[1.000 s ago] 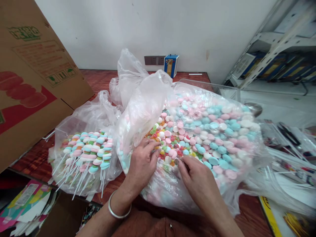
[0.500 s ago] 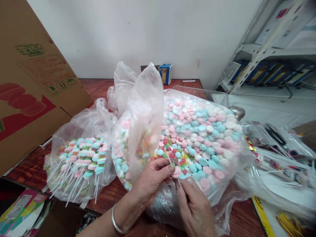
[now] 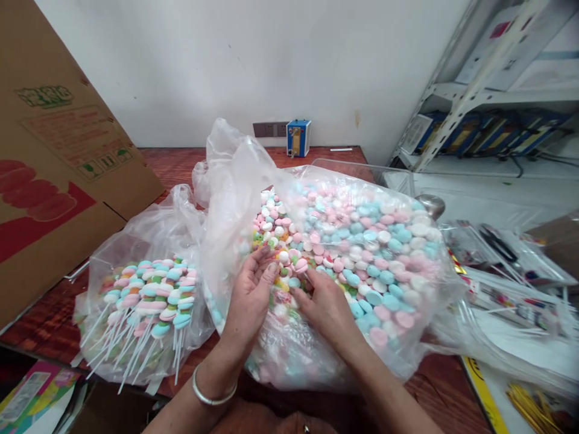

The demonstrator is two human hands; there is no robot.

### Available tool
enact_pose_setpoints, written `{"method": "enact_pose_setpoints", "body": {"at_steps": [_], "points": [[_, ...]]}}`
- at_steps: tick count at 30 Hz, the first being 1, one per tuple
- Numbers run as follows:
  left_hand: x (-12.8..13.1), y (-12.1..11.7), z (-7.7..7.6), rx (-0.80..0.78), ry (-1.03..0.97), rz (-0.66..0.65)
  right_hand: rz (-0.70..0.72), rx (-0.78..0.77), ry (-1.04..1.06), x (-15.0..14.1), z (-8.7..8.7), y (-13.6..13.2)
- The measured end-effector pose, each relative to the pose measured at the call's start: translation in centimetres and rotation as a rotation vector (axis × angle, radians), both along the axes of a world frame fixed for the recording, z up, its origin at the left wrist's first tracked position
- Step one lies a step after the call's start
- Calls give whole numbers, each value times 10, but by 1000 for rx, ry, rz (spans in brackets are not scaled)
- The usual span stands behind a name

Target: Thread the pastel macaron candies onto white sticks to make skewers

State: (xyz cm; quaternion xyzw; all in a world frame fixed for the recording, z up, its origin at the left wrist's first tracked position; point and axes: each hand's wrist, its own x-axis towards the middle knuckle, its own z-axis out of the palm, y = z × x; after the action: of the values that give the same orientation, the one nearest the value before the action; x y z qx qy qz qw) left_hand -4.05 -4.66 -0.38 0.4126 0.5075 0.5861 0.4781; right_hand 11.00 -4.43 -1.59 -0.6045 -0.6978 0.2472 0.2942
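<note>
A large clear plastic bag (image 3: pixel 325 374) lies on the table, full of pink, blue and white marshmallow candies (image 3: pixel 373 297) with small coloured gummies among them. Over its opening is my left hand (image 3: pixel 251 295), thumb and fingers apart, fingertips by the gummies. My right hand (image 3: pixel 328 301) is closed, pinching what looks like a thin stick with a pink marshmallow (image 3: pixel 301 265) at its tip; most of the stick is hidden by the fingers. Left of the bag, finished candy skewers (image 3: pixel 151 295) with white sticks are piled on a smaller plastic bag (image 3: pixel 136 241).
A cardboard box (image 3: pixel 67 132) stands at the left. Against the wall sits a small blue device (image 3: pixel 298 138). To the right are a metal scoop (image 3: pixel 431 206), packaged items (image 3: pixel 502 301), yellow ties (image 3: pixel 534 407) and a white metal shelf (image 3: pixel 474 90).
My hands have moved up and apart from where they met around the stick. The raised plastic flap has shifted left, uncovering more candies. The camera view has shifted slightly.
</note>
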Motion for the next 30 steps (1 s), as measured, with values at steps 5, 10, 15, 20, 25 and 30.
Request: {"method": "enact_pose_setpoints", "body": {"at_steps": [5, 10, 15, 20, 25, 30], "points": [[0, -2, -5, 2, -8, 33, -4, 12, -3, 2, -2, 9], [1, -3, -1, -33, -61, 26, -76, 51, -26, -2, -7, 22], [0, -4, -3, -45, -72, -3, -7, 38, -77, -9, -7, 25], [0, -5, -8, -28, -84, 5, 11, 29, -108, -12, -8, 25], [-1, -4, -7, -60, -91, -27, 11, 17, 17, -5, -6, 31], [2, -1, 6, -66, -51, -288, 149, -159, 421, 12, 13, 14]]}}
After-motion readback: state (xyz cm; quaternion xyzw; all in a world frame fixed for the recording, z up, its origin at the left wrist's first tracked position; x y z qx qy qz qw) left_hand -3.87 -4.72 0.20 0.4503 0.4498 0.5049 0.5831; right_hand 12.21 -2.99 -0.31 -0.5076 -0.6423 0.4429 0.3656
